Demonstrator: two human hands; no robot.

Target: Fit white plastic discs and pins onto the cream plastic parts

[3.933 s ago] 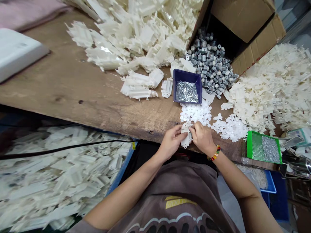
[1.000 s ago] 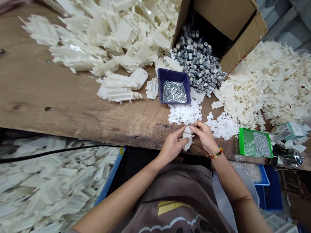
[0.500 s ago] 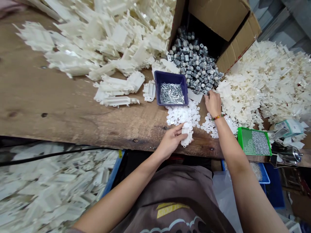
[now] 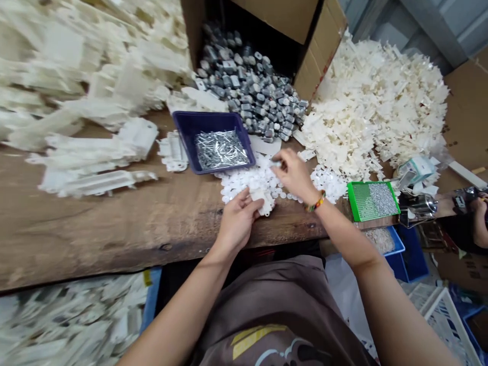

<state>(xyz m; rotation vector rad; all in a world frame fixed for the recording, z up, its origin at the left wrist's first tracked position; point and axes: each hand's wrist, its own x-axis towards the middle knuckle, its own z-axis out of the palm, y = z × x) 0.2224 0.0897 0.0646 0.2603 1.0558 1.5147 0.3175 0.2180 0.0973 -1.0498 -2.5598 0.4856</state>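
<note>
Purple bin: just beyond white discs, holding metal pins.
Left hand: pinches white plastic housing; long axis unclear, partly covered.
Right hand: pinches small grey piece.

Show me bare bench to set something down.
Widest: the bench left of the left hand, between the white parts and front edge. Narrower: front strip from disc pile to green tray, crossed by the right forearm. Crowded: around the purple bin and metal cylinders.
</note>
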